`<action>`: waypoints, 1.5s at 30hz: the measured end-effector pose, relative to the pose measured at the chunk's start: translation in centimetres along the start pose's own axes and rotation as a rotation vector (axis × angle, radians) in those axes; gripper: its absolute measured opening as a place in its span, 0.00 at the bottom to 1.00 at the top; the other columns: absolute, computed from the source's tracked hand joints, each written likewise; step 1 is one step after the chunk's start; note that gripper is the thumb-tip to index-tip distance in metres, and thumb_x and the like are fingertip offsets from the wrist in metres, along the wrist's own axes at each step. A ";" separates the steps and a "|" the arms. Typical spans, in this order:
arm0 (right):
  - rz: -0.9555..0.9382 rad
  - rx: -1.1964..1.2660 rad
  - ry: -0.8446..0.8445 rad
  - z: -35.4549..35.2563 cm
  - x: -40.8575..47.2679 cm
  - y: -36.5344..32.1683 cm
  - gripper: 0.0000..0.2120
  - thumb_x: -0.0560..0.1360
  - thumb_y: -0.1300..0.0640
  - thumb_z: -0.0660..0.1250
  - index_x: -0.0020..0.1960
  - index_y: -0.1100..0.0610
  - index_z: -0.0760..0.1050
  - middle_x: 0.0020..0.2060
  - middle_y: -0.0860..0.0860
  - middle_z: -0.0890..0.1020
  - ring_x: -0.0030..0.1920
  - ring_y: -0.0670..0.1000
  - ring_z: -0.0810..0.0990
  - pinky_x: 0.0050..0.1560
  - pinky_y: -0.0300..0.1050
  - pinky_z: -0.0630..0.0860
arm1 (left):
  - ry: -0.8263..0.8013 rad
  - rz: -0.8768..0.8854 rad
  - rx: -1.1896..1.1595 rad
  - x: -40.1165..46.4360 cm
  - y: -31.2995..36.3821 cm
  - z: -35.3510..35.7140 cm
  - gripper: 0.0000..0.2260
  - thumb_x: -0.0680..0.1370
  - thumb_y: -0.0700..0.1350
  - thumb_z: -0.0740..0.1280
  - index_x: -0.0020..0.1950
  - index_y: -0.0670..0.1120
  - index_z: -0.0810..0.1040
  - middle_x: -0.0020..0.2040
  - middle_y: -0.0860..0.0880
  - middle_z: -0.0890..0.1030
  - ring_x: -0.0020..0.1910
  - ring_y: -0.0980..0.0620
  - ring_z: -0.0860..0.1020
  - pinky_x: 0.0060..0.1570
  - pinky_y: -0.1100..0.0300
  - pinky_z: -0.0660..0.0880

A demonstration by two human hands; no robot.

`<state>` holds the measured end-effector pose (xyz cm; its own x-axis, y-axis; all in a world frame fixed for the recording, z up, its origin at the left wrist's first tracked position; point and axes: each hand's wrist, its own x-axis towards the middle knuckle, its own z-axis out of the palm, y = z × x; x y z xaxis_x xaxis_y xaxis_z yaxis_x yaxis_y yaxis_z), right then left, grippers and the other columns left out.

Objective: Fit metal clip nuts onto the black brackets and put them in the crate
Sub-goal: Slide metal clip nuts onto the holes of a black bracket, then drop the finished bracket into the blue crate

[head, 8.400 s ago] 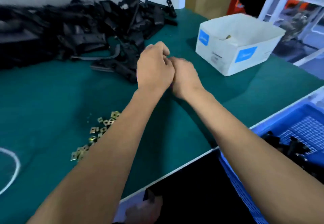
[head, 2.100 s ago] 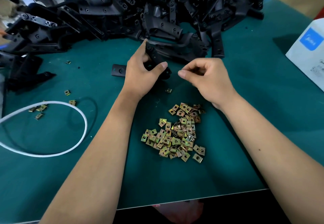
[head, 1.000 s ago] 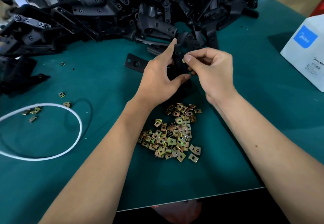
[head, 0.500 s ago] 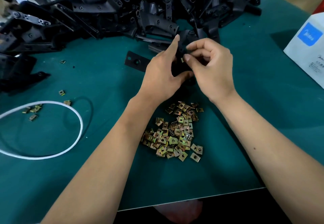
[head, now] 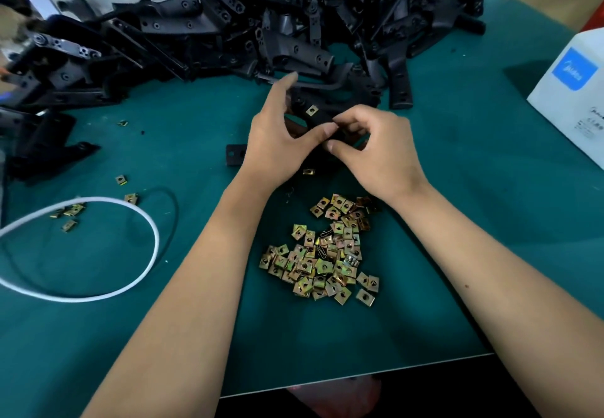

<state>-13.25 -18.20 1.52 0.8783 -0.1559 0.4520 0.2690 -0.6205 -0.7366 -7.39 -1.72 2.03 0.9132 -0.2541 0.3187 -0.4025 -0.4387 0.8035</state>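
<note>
Your left hand and right hand both grip one black bracket, one clip nut seated. Far bracket heap and near loose nuts remain; crate unseen.

A black bracket carrying one brass clip nut sits above the loose clip-nut pile.

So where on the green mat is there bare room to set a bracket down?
Bare mat lies right of the right hand, up to the white box, and along the near edge below the clip nut pile. It is crowded at the back with the bracket heap; the white cord loop and stray nuts take the left.
</note>
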 end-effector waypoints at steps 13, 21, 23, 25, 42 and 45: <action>-0.070 -0.024 -0.042 0.1 0.0 0.9 0.09 0.74 0.59 0.77 0.51 0.56 0.79 0.42 0.40 0.80 0.45 0.42 0.77 0.47 0.32 0.72 | -0.095 0.193 0.042 0.5 -0.2 -2.1 0.11 0.74 0.43 0.77 0.53 0.47 0.79 0.44 0.56 0.79 0.43 0.58 0.77 0.45 0.64 0.73; -0.143 -0.077 -0.002 -1.7 0.1 0.6 0.11 0.74 0.52 0.76 0.49 0.56 0.77 0.38 0.46 0.79 0.40 0.50 0.76 0.41 0.52 0.75 | -0.153 0.289 0.093 0.6 3.1 -1.7 0.10 0.73 0.41 0.78 0.50 0.43 0.80 0.45 0.49 0.81 0.45 0.53 0.77 0.46 0.60 0.72; -0.172 -0.092 0.017 -3.3 0.0 0.6 0.11 0.75 0.52 0.75 0.48 0.57 0.77 0.37 0.46 0.78 0.38 0.51 0.76 0.40 0.53 0.74 | -0.190 0.337 0.116 1.2 4.8 -1.6 0.10 0.73 0.42 0.78 0.50 0.43 0.81 0.46 0.46 0.82 0.47 0.48 0.78 0.48 0.59 0.72; -0.157 -0.068 0.090 -5.1 -0.5 0.7 0.11 0.76 0.52 0.75 0.47 0.57 0.76 0.36 0.46 0.77 0.37 0.49 0.74 0.38 0.48 0.71 | -0.237 0.393 0.141 1.9 7.1 -1.0 0.11 0.72 0.44 0.79 0.50 0.44 0.81 0.46 0.47 0.82 0.47 0.48 0.78 0.48 0.59 0.72; 0.330 0.176 0.914 -30.8 -23.7 9.5 0.04 0.74 0.59 0.72 0.45 0.53 0.77 0.35 0.55 0.76 0.32 0.52 0.72 0.31 0.44 0.72 | -0.704 0.770 0.038 -10.4 30.2 28.8 0.22 0.75 0.50 0.75 0.66 0.46 0.73 0.58 0.47 0.81 0.55 0.44 0.79 0.55 0.48 0.75; 0.642 0.262 1.153 -32.1 -30.6 13.8 0.06 0.77 0.58 0.73 0.43 0.54 0.77 0.35 0.54 0.77 0.32 0.51 0.75 0.33 0.43 0.72 | -0.742 0.921 0.206 -15.3 30.8 33.1 0.32 0.77 0.49 0.74 0.76 0.44 0.64 0.68 0.42 0.74 0.65 0.40 0.75 0.61 0.44 0.74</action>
<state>-49.11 -46.66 -6.33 0.0808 -0.9949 0.0605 0.1196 -0.0506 -0.9915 -35.90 -39.87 5.23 0.0440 -0.9498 0.3096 -0.9494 0.0567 0.3089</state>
